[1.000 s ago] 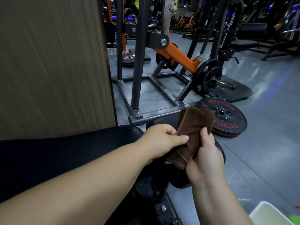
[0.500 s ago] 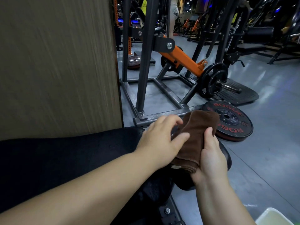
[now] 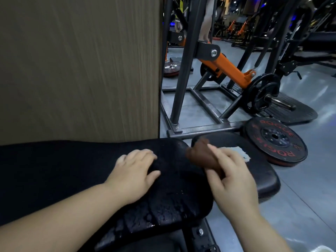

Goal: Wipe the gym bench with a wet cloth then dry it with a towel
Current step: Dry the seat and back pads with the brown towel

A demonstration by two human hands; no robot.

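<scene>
A brown cloth [image 3: 198,157], blurred, is bunched in the curled fingers of the right hand [image 3: 231,173] at centre frame, where the droplet-beaded gym bench [image 3: 72,170] meets its seat pad [image 3: 263,177]. The left hand [image 3: 134,171] lies flat, fingers straight, on the wet bench. Lower right corner: a pale tub's rim [image 3: 325,249], contents unseen.

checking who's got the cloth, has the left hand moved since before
Yes. The left hand has left the cloth and gone left, now flat on the bench pad; the right hand holds the cloth alone.
</scene>
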